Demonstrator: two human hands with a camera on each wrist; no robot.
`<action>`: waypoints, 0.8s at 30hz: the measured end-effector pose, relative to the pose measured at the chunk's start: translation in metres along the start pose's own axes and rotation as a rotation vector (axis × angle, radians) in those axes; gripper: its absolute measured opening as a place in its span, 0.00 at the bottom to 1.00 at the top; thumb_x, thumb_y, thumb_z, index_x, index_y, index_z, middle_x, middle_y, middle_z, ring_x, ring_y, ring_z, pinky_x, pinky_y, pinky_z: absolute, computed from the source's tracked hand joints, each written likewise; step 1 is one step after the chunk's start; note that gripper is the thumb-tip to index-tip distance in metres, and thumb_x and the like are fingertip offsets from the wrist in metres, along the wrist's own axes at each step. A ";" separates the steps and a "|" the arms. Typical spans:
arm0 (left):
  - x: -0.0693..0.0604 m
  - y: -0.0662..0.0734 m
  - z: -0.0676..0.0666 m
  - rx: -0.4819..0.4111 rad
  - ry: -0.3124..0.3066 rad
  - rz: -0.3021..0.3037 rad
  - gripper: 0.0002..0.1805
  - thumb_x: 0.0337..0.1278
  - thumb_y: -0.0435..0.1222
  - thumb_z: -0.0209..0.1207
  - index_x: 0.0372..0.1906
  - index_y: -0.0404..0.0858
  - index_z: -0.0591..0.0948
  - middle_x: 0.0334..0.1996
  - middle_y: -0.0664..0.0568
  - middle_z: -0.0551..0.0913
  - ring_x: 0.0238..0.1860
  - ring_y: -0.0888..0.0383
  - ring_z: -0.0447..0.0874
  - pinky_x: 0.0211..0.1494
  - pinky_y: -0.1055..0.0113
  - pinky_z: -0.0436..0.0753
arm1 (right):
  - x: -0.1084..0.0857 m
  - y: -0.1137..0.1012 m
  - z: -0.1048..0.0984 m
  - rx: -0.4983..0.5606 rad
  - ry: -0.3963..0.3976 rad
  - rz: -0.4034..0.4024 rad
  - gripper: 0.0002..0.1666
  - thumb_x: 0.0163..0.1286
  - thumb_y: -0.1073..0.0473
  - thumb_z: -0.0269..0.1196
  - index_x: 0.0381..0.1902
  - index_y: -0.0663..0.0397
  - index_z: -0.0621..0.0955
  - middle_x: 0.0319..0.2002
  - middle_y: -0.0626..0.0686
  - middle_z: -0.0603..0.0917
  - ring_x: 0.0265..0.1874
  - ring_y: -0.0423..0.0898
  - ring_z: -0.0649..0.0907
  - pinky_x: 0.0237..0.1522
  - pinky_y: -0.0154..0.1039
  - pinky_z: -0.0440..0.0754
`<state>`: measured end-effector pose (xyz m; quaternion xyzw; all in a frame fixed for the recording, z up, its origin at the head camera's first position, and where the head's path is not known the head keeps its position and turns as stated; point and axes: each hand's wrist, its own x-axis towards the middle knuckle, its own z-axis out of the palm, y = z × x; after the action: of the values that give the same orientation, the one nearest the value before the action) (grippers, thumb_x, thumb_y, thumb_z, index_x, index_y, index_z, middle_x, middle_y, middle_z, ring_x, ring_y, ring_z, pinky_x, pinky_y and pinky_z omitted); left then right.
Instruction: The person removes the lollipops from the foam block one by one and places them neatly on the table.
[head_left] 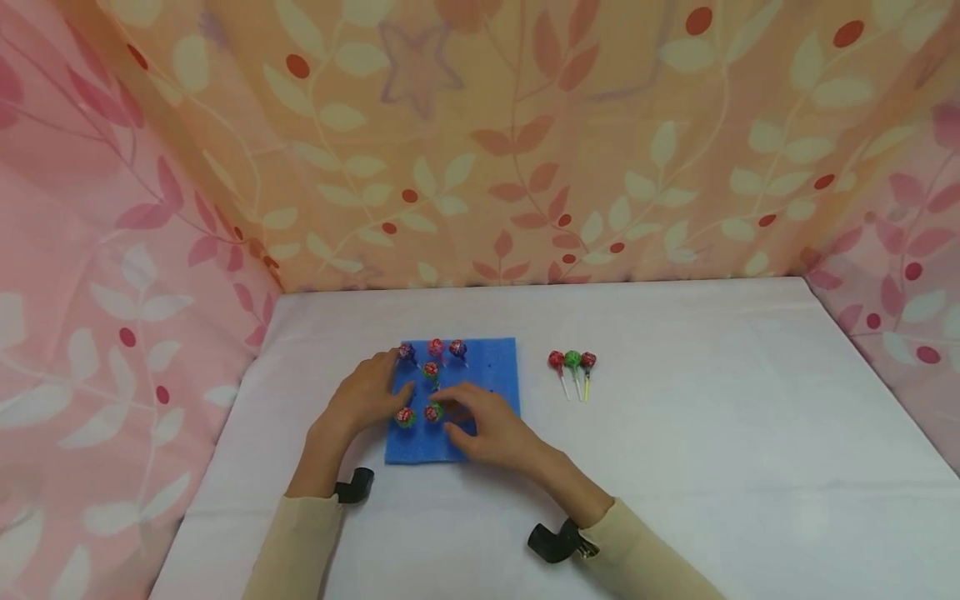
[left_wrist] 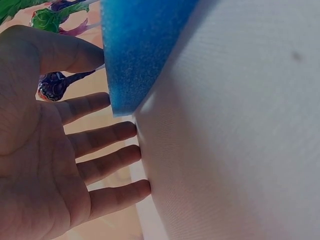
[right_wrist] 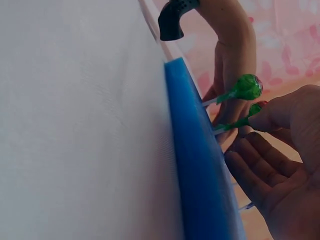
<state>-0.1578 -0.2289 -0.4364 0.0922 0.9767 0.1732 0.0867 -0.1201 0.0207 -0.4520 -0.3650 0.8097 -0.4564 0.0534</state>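
A blue foam block (head_left: 491, 367) lies on the white table with several wrapped lollipops standing in it by their sticks. My left hand (head_left: 367, 392) rests at the block's left edge; in the left wrist view its thumb (left_wrist: 75, 51) touches the foam and the fingers spread past the corner. Over the block's front right part is my right hand (head_left: 491, 425), thumb and forefinger apart beside a red-and-green lollipop (head_left: 433, 412). A matching lollipop (head_left: 405, 417) stands to its left. In the right wrist view the thumb (right_wrist: 277, 114) partly covers the nearer lollipop; no firm grip shows.
Three loose lollipops, red (head_left: 556, 359), green (head_left: 572, 359) and dark red (head_left: 588, 360), lie to the right of the block. Three more stand along the block's back edge, among them a pink one (head_left: 437, 347). Patterned cloth (head_left: 480, 167) hangs behind the table (head_left: 712, 417).
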 end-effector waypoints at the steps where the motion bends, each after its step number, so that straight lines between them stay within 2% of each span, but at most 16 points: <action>1: -0.001 0.000 0.000 -0.001 -0.002 0.001 0.42 0.73 0.48 0.57 0.79 0.26 0.62 0.74 0.30 0.72 0.75 0.30 0.72 0.75 0.35 0.75 | 0.000 0.000 0.002 0.011 -0.003 0.012 0.26 0.74 0.65 0.65 0.68 0.59 0.78 0.59 0.54 0.87 0.56 0.49 0.88 0.61 0.45 0.88; 4: -0.002 -0.001 0.001 0.000 0.001 0.007 0.42 0.73 0.47 0.58 0.80 0.26 0.62 0.74 0.30 0.72 0.74 0.30 0.72 0.74 0.34 0.75 | 0.000 0.000 0.008 0.062 0.009 0.044 0.28 0.74 0.64 0.65 0.70 0.60 0.76 0.57 0.55 0.88 0.54 0.49 0.90 0.60 0.44 0.89; 8: -0.002 -0.001 0.001 0.003 0.010 0.011 0.41 0.73 0.47 0.58 0.80 0.26 0.62 0.74 0.30 0.73 0.74 0.30 0.72 0.73 0.34 0.76 | 0.001 0.001 0.013 0.117 0.035 0.058 0.26 0.74 0.65 0.65 0.68 0.62 0.77 0.54 0.56 0.90 0.51 0.49 0.92 0.57 0.41 0.90; 15: -0.002 0.000 0.000 0.013 0.005 0.000 0.42 0.72 0.47 0.58 0.79 0.26 0.62 0.74 0.29 0.73 0.74 0.30 0.73 0.74 0.34 0.76 | 0.004 0.003 0.019 0.138 0.065 0.042 0.20 0.74 0.67 0.65 0.62 0.62 0.80 0.53 0.57 0.90 0.52 0.49 0.92 0.56 0.32 0.88; 24: -0.001 0.001 0.000 0.020 0.006 0.014 0.42 0.72 0.47 0.57 0.79 0.24 0.62 0.74 0.29 0.73 0.74 0.30 0.73 0.73 0.35 0.76 | 0.005 0.001 0.025 0.166 0.091 0.081 0.18 0.73 0.69 0.65 0.60 0.60 0.81 0.51 0.57 0.90 0.50 0.49 0.92 0.54 0.31 0.88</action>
<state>-0.1567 -0.2284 -0.4361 0.0995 0.9780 0.1644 0.0816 -0.1141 0.0005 -0.4656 -0.3052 0.7847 -0.5356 0.0648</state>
